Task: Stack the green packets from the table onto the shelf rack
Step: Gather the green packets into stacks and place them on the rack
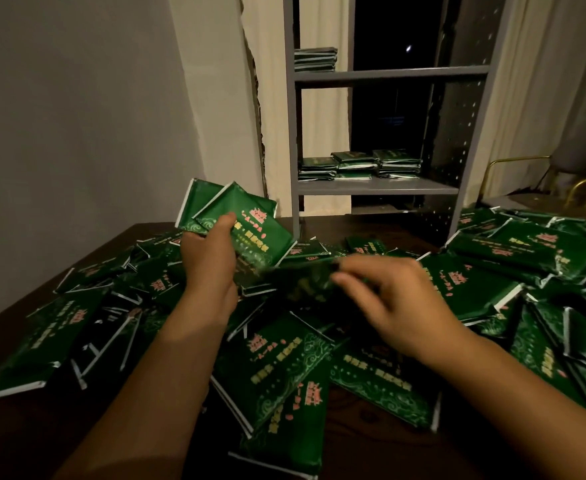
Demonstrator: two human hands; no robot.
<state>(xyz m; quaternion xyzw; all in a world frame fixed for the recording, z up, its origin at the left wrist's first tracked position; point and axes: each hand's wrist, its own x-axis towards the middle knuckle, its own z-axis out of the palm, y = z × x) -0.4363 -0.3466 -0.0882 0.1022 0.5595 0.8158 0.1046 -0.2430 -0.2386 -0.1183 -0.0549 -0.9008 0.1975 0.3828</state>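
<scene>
The job looks early: a few short stacks [359,164] sit on the rack's [376,190] lower shelf and one [315,59] at the upper shelf's left end, while loose packets [485,271] cover most of the tabletop [153,230]. The left hand [208,261] grips a fanned bunch [239,223]; the right hand's [399,303] fingers pinch a blurred packet [305,278].

Curtained home room [326,133], metal rack [388,75]
</scene>
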